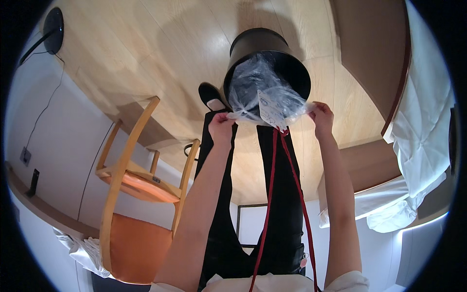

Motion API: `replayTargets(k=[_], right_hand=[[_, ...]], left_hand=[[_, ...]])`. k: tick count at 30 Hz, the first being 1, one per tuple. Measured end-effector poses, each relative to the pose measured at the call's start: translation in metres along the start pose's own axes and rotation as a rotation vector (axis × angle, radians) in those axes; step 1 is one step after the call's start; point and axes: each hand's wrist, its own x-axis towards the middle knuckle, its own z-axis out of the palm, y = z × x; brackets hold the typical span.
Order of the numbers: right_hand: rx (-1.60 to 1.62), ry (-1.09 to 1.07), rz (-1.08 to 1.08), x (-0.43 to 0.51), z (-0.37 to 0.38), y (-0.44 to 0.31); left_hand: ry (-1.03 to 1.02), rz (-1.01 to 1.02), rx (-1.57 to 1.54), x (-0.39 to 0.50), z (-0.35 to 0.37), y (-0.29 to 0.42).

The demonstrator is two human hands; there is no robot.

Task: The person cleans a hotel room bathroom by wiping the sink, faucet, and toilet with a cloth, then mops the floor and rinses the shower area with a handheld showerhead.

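Note:
A thin clear plastic bag (251, 80) is spread between my two hands, its far part lying inside a black round bin (299, 75) that stands on the floor before me. My left hand (221, 126) pinches the bag's edge at the left, close to the bin's near rim. At the right, my right hand (321, 115) grips the opposite edge of the bag. A badge card (269, 111) on a red lanyard (270, 175) hangs from my neck in front of the bag.
To the left is a wooden chair with an orange seat (140, 186). A black round lamp base (53, 31) with a cord stands at the upper left. A bed with white bedding (423, 127) is at the right. My black shoe (208, 94) is beside the bin.

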Motion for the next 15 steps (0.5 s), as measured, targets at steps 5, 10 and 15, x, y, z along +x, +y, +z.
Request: replayTargets(k=[5,10,15], right_hand=[[0.052,0.029,0.021,0.022,0.037,-0.025],[0.356,-0.155,-0.111,-0.006,0.052,-0.064],[-0.627,-0.274,-0.753,-0.016,0.057,-0.091]], left_hand=[[0.023,-0.223,-0.538,0.033,0.015,0.044],[-0.11,-0.133,-0.742,0.028,0.01,0.063],[-0.296,0.377,-0.349,0.018,0.002,0.079]])
